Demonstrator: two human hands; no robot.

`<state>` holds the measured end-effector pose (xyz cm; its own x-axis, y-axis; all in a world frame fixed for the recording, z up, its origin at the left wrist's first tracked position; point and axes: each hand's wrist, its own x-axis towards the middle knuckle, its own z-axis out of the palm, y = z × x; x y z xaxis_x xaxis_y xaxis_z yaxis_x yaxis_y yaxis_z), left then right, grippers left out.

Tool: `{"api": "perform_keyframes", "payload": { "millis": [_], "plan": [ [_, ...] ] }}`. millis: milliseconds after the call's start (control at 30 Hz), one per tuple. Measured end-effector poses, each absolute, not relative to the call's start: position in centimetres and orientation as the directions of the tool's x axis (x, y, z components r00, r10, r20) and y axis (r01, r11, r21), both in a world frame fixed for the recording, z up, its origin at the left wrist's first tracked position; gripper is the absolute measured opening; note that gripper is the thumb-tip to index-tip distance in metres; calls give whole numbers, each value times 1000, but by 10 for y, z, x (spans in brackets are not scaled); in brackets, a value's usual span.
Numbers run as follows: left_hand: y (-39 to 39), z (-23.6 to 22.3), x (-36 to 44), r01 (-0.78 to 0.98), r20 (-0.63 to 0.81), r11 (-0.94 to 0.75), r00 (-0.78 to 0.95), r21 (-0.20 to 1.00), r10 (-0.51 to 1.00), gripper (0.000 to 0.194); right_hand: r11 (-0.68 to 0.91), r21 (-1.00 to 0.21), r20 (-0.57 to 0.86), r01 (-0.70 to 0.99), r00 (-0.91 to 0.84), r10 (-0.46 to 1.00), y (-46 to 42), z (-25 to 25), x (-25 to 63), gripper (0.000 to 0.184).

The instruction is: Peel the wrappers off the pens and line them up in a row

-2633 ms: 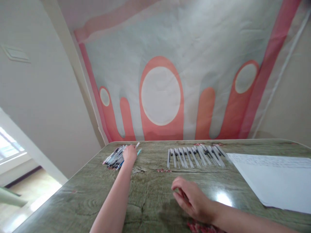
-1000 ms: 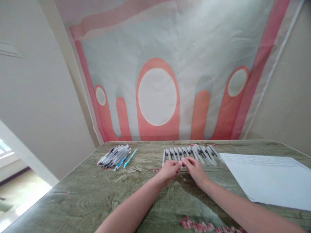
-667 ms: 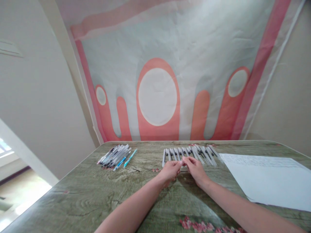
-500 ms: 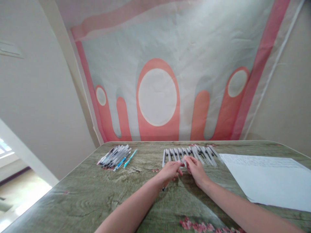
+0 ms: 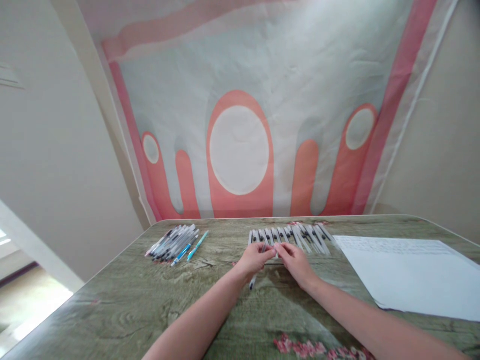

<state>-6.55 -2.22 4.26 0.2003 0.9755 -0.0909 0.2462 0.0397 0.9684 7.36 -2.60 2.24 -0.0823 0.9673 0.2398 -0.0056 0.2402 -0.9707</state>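
Observation:
My left hand (image 5: 255, 259) is closed around a clear-barrelled pen (image 5: 253, 281), whose dark end points down toward me. Fingertips of my right hand (image 5: 297, 260) pinch together right beside the left thumb, on a small pale piece too blurred to name. Just beyond both hands lies a row of clear pens (image 5: 324, 244) with dark parts, side by side; my hands hide some of their near ends.
At the left is a heap of pens (image 5: 176, 242), with a blue pen (image 5: 181, 255) and a turquoise pen (image 5: 198, 246) along its right side. White paper (image 5: 416, 280) with writing along its top lies at the right. Behind the wooden-patterned table (image 5: 123, 305) hangs a printed backdrop (image 5: 240, 150).
My hands have shifted slightly left and turned. More of the pen in my left hand now shows below it. The whole view has swung a little.

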Motion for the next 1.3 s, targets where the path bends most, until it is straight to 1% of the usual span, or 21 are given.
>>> {"api": "perform_keyframes", "payload": {
  "millis": [67, 133, 200, 267, 333, 400, 433, 500, 667, 800, 933, 1067, 1200, 1233, 1300],
  "plan": [
    [-18, 44, -69, 236, -93, 45, 195, 971, 976, 40, 209, -977, 213, -51, -85, 973, -25, 21, 73, 34],
    [-11, 47, -76, 225, -87, 51, 153, 973, 984, 38, 166, -981, 175, -105, -83, 981, -24, 20, 73, 33],
    [-1, 50, -88, 239, -72, 53, 72, 970, 995, 37, 133, -981, 145, -138, -79, 986, -23, 19, 72, 32],
    [12, 51, -102, 307, -45, 50, -25, 951, 999, 34, 125, -981, 137, -149, -74, 988, -22, 19, 71, 31],
    [26, 49, -116, 453, -37, 86, -117, 887, 992, 32, 126, -980, 138, -152, -73, 988, -22, 18, 71, 29],
    [38, 46, -127, 603, -57, 163, -191, 781, 980, 29, 132, -979, 145, -154, -73, 987, -22, 17, 72, 28],
    [43, 45, -130, 646, -70, 196, -216, 738, 974, 28, 135, -979, 148, -155, -74, 986, -22, 16, 72, 28],
    [53, 42, -132, 686, -97, 243, -244, 686, 965, 25, 138, -978, 151, -154, -75, 986, -22, 15, 72, 27],
    [76, 37, -127, 733, -162, 315, -274, 603, 948, 20, 148, -977, 160, -151, -70, 985, -22, 15, 73, 26],
    [86, 35, -126, 746, -201, 342, -277, 571, 940, 20, 136, -980, 147, -149, -70, 987, -23, 18, 72, 26],
    [86, 35, -126, 721, -236, 357, -269, 594, 934, 23, 132, -981, 144, -144, -72, 987, -24, 20, 72, 26],
    [84, 36, -128, 640, -268, 364, -247, 676, 931, 26, 137, -981, 148, -135, -74, 986, -22, 18, 72, 27],
    [71, 44, -128, 502, -266, 333, -202, 798, 943, 40, 148, -983, 157, -104, -81, 984, -21, 15, 72, 28],
    [65, 47, -126, 454, -258, 313, -180, 834, 949, 40, 162, -984, 169, -79, -90, 981, -22, 16, 72, 29],
    [48, 52, -119, 296, -242, 263, -105, 918, 965, 34, 209, -978, 208, -4, -129, 970, -24, 17, 71, 28]
  ]
}}
